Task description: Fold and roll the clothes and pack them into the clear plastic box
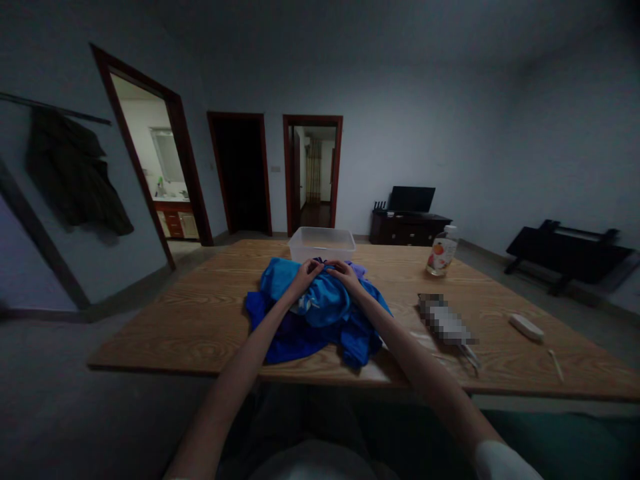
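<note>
A crumpled heap of shiny blue cloth (325, 303) lies on the table in front of me, lighter blue on top and deeper blue at its lower edge. Its exact kind of garment or fabric piece does not show. At the heap's far side, my left hand (306, 273) pinches a fold of it with closed fingers. Close beside it, my right hand (344, 272) also grips the cloth. A bit of purple cloth (359, 270) shows just past my right hand. Directly behind the heap stands a clear plastic box (323, 245), its lower front partly covered by the cloth.
On the wooden table (190, 320), to the right, stand a labelled plastic bottle (441, 252), a blurred-out flat item (447, 322), a white oblong object (526, 327) and a thin pale stick (555, 365). The table's front edge runs just before my body.
</note>
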Demonstrator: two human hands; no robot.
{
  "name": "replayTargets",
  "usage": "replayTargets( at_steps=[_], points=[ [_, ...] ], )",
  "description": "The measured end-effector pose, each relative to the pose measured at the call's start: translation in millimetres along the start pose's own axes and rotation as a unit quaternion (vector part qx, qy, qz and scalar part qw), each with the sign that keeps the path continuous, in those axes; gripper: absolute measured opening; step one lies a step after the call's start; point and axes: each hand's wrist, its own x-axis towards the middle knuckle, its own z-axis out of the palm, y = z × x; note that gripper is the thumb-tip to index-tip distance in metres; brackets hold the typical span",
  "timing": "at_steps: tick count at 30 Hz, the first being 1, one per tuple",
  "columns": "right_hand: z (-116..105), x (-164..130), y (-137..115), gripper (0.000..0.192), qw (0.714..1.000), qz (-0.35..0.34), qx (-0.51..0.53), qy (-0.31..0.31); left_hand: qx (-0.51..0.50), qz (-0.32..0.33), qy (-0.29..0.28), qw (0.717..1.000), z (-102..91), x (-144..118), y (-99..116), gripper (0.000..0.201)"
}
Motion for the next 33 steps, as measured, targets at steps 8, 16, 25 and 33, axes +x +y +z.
replayTargets(
  at_steps=[8,16,25,33],
  points=[
    [0,0,1,0.043,1.000,0.014,0.004,0.002,-0.052,-0.017,-0.020,0.998,-2.1,-5,6,0.045],
    [4,2,-2,0.035,0.995,-0.045,-0.084,0.018,-0.077,-0.015,-0.008,0.997,-0.6,-5,6,0.049],
    [4,-1,-5,0.036,0.998,-0.018,-0.054,-0.013,-0.064,-0.012,-0.018,0.998,-1.4,-5,7,0.042],
    [5,-2,-8,0.029,0.999,-0.036,-0.035,-0.016,-0.023,0.008,-0.010,1.000,-0.6,-1,3,0.042]
  ],
)
